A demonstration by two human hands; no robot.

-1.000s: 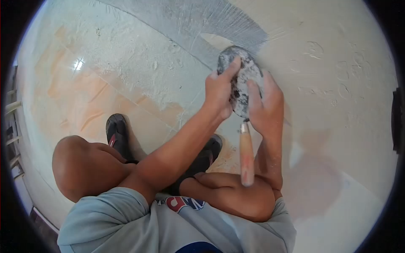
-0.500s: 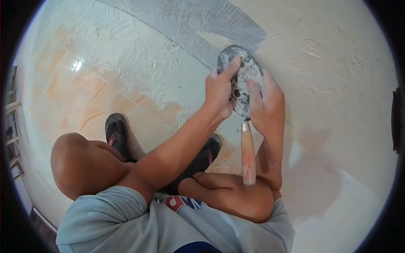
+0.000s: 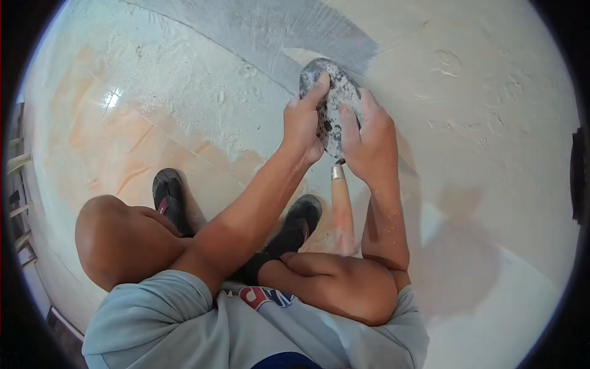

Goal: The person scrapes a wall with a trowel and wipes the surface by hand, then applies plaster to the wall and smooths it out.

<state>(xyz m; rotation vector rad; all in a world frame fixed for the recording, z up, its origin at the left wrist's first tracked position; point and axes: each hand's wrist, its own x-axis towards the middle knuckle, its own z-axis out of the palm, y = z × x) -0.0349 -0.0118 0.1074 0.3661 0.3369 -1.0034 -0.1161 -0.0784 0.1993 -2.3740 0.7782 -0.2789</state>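
A trowel with an oval, dark blade (image 3: 337,95) blotched with pale powder is held up in front of me. Its worn wooden handle (image 3: 342,212), with a metal collar, points down towards my knees and neither hand is on it. My left hand (image 3: 302,126) grips the blade's left edge, thumb pressed on the dusty face. From the other side my right hand (image 3: 372,144) closes round the right edge, its thumb also on the face. The fingers behind the blade are mostly hidden. Pale dust coats the fingers.
White powder (image 3: 196,86) lies spread over the tiled floor, with orange-tinted patches (image 3: 123,141) at left. Ahead is a streaked grey area (image 3: 295,31). Marks (image 3: 448,61) are scratched in the pale coating at right. My dark shoes (image 3: 169,194) stand below.
Both hands and the trowel have shifted a little to the left and slightly up. The grip on the blade looks the same.
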